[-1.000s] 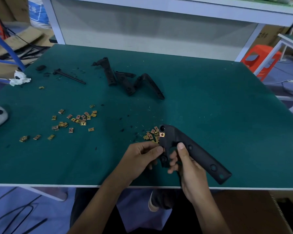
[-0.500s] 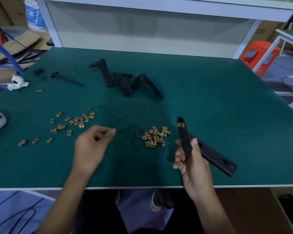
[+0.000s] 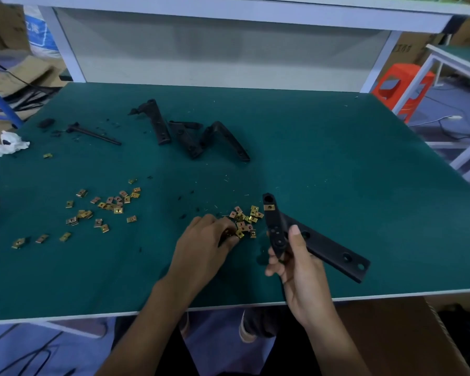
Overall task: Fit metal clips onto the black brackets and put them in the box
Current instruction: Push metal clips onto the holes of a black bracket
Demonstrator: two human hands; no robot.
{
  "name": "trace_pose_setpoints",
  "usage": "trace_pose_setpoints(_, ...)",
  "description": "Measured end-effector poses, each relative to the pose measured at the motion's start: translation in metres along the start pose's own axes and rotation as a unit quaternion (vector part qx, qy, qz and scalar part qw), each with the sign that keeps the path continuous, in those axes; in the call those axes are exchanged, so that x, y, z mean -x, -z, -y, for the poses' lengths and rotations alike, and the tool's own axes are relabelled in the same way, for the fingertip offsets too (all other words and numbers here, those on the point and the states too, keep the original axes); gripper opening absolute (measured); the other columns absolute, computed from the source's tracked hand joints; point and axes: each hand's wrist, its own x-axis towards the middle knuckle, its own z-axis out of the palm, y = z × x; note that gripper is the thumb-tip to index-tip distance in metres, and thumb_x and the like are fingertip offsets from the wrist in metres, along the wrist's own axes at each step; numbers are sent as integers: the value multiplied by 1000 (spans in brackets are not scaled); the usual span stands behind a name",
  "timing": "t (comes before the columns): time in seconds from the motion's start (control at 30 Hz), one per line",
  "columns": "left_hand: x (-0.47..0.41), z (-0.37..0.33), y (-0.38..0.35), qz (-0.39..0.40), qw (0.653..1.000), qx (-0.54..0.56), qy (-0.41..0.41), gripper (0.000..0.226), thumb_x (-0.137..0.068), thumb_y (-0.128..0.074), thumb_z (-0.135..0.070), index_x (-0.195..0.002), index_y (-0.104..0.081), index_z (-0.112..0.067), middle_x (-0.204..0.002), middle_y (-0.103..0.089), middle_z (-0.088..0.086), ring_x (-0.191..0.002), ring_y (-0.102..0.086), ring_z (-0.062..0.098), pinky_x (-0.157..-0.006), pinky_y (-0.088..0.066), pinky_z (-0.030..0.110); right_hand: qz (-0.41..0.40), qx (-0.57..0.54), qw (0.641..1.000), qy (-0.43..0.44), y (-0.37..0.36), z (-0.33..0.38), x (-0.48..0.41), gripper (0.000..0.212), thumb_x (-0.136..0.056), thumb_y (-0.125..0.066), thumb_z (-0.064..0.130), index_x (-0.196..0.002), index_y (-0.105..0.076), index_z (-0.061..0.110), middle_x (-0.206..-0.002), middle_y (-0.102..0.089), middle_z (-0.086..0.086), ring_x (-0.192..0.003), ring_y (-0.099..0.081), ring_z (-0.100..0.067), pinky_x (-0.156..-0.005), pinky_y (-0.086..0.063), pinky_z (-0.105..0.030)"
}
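My right hand point(image 3: 301, 264) grips a black angled bracket point(image 3: 329, 251) at its bend, lifted just above the green table near the front edge. One brass clip point(image 3: 269, 207) sits on the bracket's short upper arm. My left hand point(image 3: 204, 240) is down at the near pile of brass clips point(image 3: 246, 218), to the left of the bracket, and its curled fingertips pinch one clip. An open cardboard box point(image 3: 391, 335) stands below the table's front edge at the right.
Three more black brackets point(image 3: 190, 134) lie in a heap at the back middle. A second scatter of clips point(image 3: 111, 204) covers the left side. A thin black rod point(image 3: 92, 132) and crumpled white tissue point(image 3: 8, 143) lie far left. An orange stool point(image 3: 399, 85) stands off right.
My left hand swung out to the left away from the bracket, then came back down onto the near clip pile. My right hand turned the bracket and kept hold of it.
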Motion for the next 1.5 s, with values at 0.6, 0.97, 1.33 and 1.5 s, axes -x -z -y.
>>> trace_pose_setpoints(0.6, 7, -17, 2, -19, 934, 335, 123, 19, -104, -51, -32, -91, -66, -31, -78, -71, -10, -67, -61, 2, -61, -50, 21, 9, 52, 998, 40, -4, -5, -1, 38, -82, -66, 50, -74, -80, 15, -62, -59, -4, -56, -56, -14, -46, -51, -29)
trace_pose_setpoints(0.97, 26, -27, -6, 60, 768, 616, 162, 13, -87, -67, -23, -95, -77, -21, -83, -71, 4, -75, -64, 13, -68, -54, 23, 17, 60, 996, 55, -3, -9, -2, 40, -84, -66, 51, -91, -82, 15, -65, -59, -7, -57, -58, -14, -47, -52, -29)
trace_pose_setpoints(1.33, 27, -16, -5, 72, 691, 699, 167, 15, -80, -73, -13, -92, -80, -19, -87, -75, 8, -71, -69, 13, -67, -56, 22, 3, 137, 985, 105, -1, -19, -1, 37, -89, -67, 55, -82, -77, 21, -68, -62, -3, -59, -59, -15, -51, -53, -28)
trace_pose_setpoints(1.5, 27, -13, -5, 81, 679, 710, 168, 14, -78, -78, -15, -91, -79, -17, -87, -74, 10, -70, -69, 14, -66, -57, 23, 11, 153, 981, 117, 0, -21, -1, 36, -91, -66, 53, -80, -75, 20, -69, -63, -3, -59, -60, -17, -52, -53, -29)
